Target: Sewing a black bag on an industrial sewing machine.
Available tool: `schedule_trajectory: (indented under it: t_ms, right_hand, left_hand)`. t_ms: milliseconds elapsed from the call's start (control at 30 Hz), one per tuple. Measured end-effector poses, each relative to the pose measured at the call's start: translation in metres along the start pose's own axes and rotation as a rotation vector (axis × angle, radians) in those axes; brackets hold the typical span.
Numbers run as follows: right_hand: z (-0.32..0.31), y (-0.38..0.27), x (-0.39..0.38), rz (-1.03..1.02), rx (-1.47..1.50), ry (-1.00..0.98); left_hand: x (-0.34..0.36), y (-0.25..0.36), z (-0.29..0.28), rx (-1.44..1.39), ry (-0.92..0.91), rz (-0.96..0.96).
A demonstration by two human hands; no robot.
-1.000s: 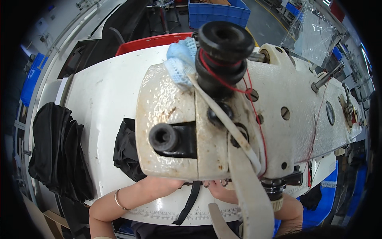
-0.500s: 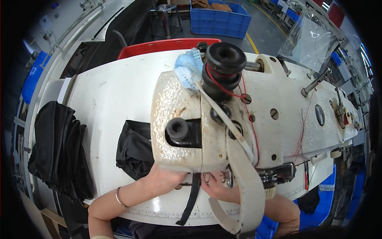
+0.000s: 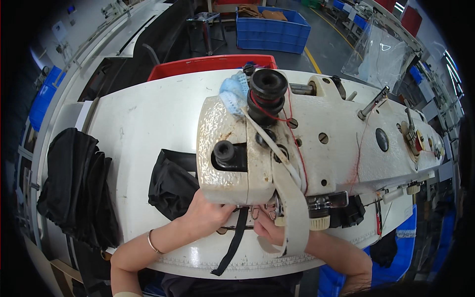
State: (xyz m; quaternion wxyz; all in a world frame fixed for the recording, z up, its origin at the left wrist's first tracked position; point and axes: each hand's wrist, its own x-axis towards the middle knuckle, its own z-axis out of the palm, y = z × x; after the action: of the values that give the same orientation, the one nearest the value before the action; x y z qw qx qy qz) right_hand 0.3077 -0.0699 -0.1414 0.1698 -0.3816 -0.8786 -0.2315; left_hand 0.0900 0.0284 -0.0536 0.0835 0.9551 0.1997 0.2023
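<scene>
The left hand (image 3: pixel 208 213), a thin silver-coloured bangle (image 3: pixel 153 242) round its wrist, reached in at the front of the off-white, glossy metal sewing machine (image 3: pixel 316 163). Its fingertips were hidden under the machine's head, so whether they gripped anything could not be told. The right hand (image 3: pixel 267 230) was close by on the other side of the needle area, fingers bent beside the small metal fittings and partly covered by the off-white, curved flat lever (image 3: pixel 296 213) — its grip could not be made out either.

Between the hands, the narrow black fabric strip (image 3: pixel 231 247) came out from beneath the head and slanted down the glossy white tabletop (image 3: pixel 128 148), its loose end lying across the printed ruler scale (image 3: pixel 188 262) near the front edge. A crumpled black cloth piece (image 3: pixel 170 183) lay just left of the head, and a thick stack of folded black cloth (image 3: pixel 74 188) stood at the table's left. Above — a bright red thread (image 3: pixel 304 173) ran down from the round black knob (image 3: pixel 268 85).
</scene>
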Motion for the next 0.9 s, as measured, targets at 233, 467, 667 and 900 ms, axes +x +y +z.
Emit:
schedule_trajectory:
  t_ms: [233, 467, 667, 900]
  right_hand:
    - [-0.022, 0.016, 0.020, 0.160, 0.130, 0.003]
    - [-0.063, 0.021, 0.039, -0.200, 0.162, -0.035]
    - [-0.059, 0.000, 0.062, -0.176, 0.018, -0.125]
    - [-0.041, 0.011, 0.035, -0.004, 0.292, 0.012]
  left_hand:
    - [-0.006, 0.010, -0.007, 0.000, 0.093, -0.030]
    - [-0.009, 0.017, -0.028, 0.139, -0.027, 0.017]
    - [-0.005, 0.020, -0.019, -0.095, 0.113, -0.115]
    - [-0.009, 0.022, -0.008, 0.078, 0.073, -0.010]
